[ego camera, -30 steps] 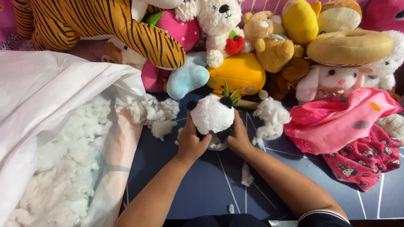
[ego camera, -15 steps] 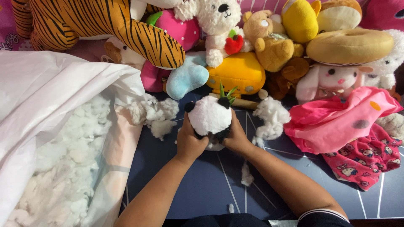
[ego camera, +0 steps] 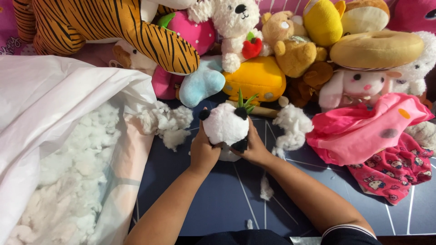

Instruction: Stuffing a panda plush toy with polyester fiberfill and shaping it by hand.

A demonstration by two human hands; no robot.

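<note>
Little has shifted: our left hand [ego camera: 203, 152] and right hand [ego camera: 254, 149] keep their fingers clamped round the panda plush [ego camera: 225, 124], whose stuffing could spill if squeezed

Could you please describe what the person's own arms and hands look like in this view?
Both forearms are bare. The left hand and right hand wear no gloves, and no rings or watch show. Near the right elbow, a dark sleeve ends in a thin white stripe.
</note>
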